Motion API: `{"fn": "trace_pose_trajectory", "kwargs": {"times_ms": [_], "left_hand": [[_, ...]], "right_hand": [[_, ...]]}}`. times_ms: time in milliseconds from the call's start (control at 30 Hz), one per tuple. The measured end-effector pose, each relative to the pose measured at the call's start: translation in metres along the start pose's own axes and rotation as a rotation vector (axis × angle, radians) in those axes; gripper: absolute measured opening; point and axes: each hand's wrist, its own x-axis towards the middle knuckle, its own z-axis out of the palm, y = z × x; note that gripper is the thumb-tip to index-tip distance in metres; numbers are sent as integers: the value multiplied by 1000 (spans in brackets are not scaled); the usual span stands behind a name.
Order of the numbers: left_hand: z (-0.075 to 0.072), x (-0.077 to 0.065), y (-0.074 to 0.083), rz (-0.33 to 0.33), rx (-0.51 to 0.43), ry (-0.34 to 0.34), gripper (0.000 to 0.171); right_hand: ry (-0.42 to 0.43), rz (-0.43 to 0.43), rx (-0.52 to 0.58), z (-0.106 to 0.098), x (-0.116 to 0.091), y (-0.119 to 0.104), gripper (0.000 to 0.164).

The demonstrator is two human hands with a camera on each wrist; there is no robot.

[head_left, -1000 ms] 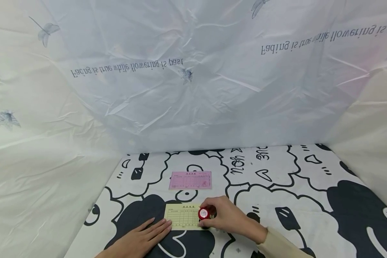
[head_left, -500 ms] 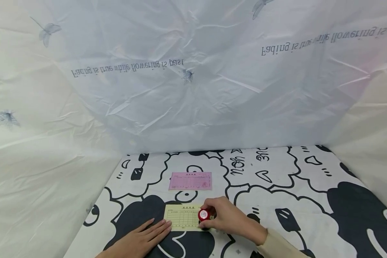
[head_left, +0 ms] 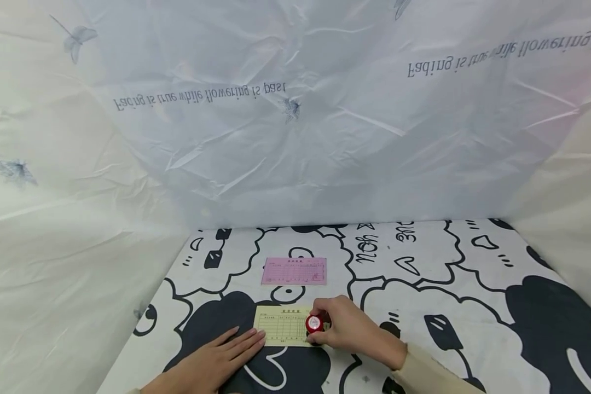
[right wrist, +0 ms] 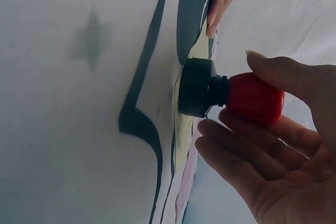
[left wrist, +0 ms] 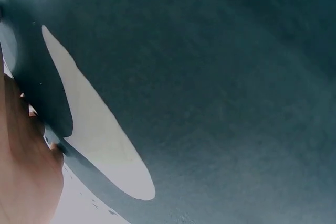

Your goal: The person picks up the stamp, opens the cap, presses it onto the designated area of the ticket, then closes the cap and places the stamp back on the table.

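Observation:
In the head view my right hand (head_left: 357, 331) holds a stamp (head_left: 314, 323) by its red knob, thumb on one side and fingers on the other. The right wrist view shows the stamp's black base (right wrist: 195, 87) down at the right end of a yellow printed receipt form (head_left: 278, 326). My left hand (head_left: 214, 361) lies with straight fingers, its fingertips on the form's lower left corner. Only the edge of that hand (left wrist: 31, 166) shows in the left wrist view. The inked face of the stamp is hidden against the paper.
Beyond the yellow form lies a pink printed form (head_left: 294, 271), with a red mark at its lower right. Both rest on a black-and-white cartoon tablecloth (head_left: 423, 306). A pale plastic curtain (head_left: 295, 164) rises behind the table and along both sides.
The head view has shifted slightly, so everything sits a little higher and further right. Both hands keep their places on the form, with the stamp still held at its right end.

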Motion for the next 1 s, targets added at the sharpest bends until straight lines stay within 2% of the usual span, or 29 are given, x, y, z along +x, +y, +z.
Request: {"fn": "trace_pose_trajectory", "kwargs": {"times_ms": [300,533,767,867,1000], "left_hand": [[9,-3,4,19,70,1,95],[3,3,0,-26,-56,-48,97],[-2,3,-2,3,-9,-64,90],[-6,3,-3,-9,-66,-87,88],[-15,4,-7,-64,-214,-121,89]], "right_hand": [[-32,43,52,3,-2,2,27],[-9,24,9,-3,1,4,27],[-68,20,71,-6,-1,3,28],[-71,-5,84,-7,-1,2,28],[-32,-18,95,-10,0,1,28]]}}
